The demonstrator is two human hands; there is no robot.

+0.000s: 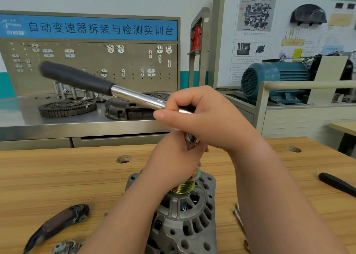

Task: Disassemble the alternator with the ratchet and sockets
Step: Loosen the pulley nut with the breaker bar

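Alternator (183,221) on wooden bench (57,176); left hand (175,157) grips the socket (190,140), right hand (202,117) the ratchet (125,94).

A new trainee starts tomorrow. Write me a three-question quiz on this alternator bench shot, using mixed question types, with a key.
1. True or false: the right hand grips the ratchet by its black handle end.
2. The alternator stands on: A) a steel bench, B) a wooden table, C) the floor.
3. Fill in: the left hand grips the socket just above the alternator's ribbed, brass-coloured ______.

Key: 1 false, it grips the chrome shaft near the head; 2 B; 3 pulley.
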